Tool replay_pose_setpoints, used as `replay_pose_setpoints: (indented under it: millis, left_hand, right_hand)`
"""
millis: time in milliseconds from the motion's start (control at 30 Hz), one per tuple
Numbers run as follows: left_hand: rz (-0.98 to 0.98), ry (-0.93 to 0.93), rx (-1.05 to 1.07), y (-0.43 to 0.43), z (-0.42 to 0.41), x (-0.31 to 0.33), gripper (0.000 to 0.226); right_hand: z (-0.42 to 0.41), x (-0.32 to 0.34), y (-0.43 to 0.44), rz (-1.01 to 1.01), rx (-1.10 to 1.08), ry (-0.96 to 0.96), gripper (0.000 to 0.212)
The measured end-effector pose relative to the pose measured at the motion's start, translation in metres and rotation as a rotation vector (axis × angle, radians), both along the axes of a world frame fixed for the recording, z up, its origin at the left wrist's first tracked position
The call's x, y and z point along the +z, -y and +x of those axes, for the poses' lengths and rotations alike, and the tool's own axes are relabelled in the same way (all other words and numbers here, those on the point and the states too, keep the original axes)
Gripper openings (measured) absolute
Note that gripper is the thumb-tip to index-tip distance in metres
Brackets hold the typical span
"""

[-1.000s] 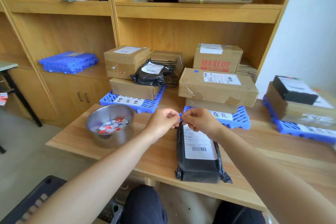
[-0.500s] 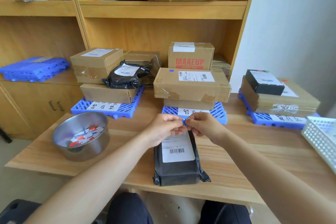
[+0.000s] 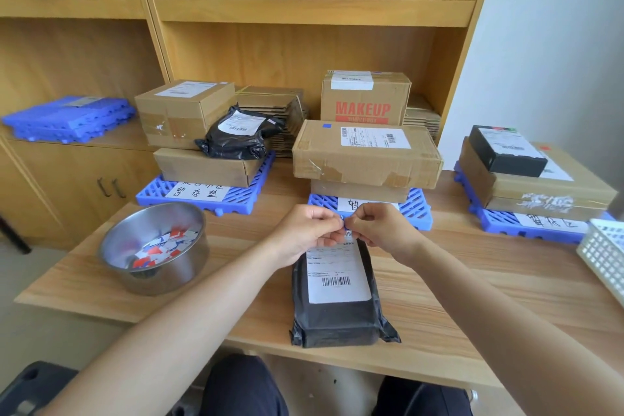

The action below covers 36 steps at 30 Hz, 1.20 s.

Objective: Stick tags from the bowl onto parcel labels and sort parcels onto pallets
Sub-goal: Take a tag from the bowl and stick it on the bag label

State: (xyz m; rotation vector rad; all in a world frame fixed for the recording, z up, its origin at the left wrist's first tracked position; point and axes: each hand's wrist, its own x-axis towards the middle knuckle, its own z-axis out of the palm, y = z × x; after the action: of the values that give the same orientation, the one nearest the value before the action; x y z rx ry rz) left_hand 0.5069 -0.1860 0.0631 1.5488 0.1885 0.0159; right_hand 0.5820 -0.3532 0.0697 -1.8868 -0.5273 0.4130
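Your left hand (image 3: 305, 234) and right hand (image 3: 382, 230) both pinch one small blue tag (image 3: 345, 226).
Thumbs and forefingers meet, clamped on the tag, just above the far end of the white label (image 3: 337, 275) on the black poly mailer (image 3: 337, 321). The mailer lies flat on the wooden table (image 3: 472, 297). The steel bowl (image 3: 169, 275) of tags stands to the left. The blue pallet (image 3: 417, 209) carrying cardboard boxes (image 3: 366, 154) lies just beyond.

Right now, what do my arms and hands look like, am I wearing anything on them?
Both are bare. The left hand and right hand have no gloves, and no watch or bracelet shows at either wrist. The left forearm and right forearm are uncovered to the picture's edge, so no sleeve is in view. Whether there are rings, I cannot tell.
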Motion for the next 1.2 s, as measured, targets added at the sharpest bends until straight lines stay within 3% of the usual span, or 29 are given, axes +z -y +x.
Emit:
replay_pose_setpoints:
  millis: [233,933,1200]
  left_hand:
    - [0.043,0.024,0.027,-0.0013,0.002,-0.0014,0.007]
    - [0.017,0.041,-0.005,-0.0062,0.0063,-0.006,0.01]
    - [-0.1,0.042,-0.012,-0.009,0.0045,-0.0066,0.019]
  right_hand:
    - [0.0017,-0.0013,0.0015,0.098,0.068,-0.072,0.014]
    - [0.0076,-0.0079,-0.0036,-0.001,0.047,0.058,0.015]
    - [0.0066,-0.0045,0.0019,0.156,0.109,-0.146,0.011]
